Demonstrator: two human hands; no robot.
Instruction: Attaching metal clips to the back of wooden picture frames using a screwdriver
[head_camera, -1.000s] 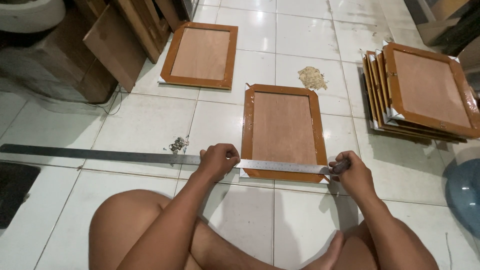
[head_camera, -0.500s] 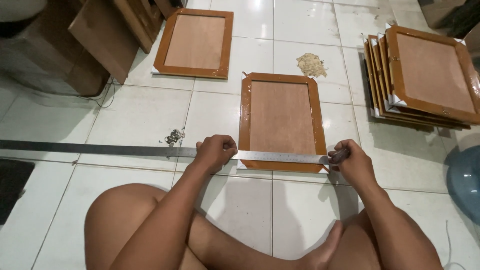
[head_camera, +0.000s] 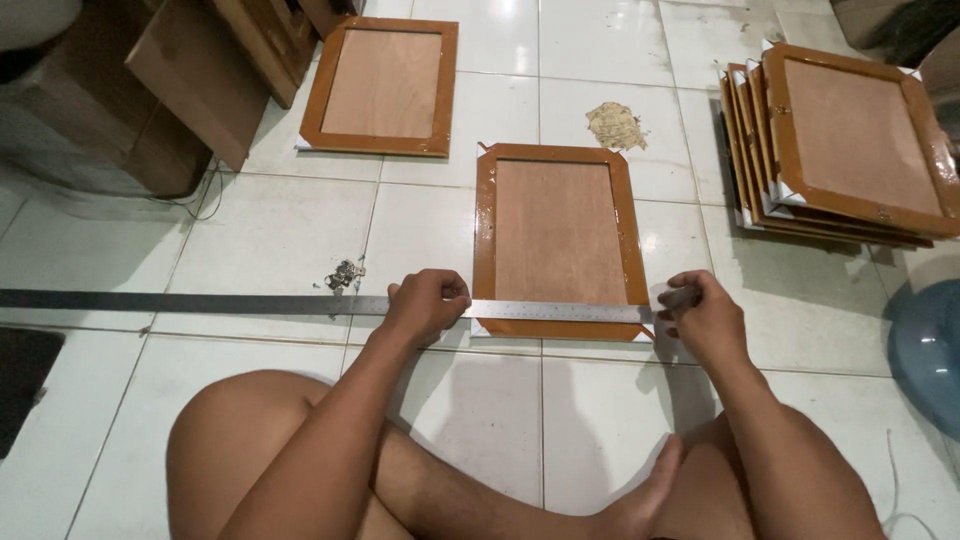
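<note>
Head: hands unmoved on ruler (frame same).

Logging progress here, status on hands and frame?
Left hand pressing steel ruler. Right hand at ruler's end. Ruler across frame bottom edge.

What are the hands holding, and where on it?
The left hand presses down on the long metal ruler just left of the wooden frame; the right hand grips the ruler's right end.

steel ruler cut off at left edge, small tool under right hand mostly hidden, frame stack clipped right
</note>
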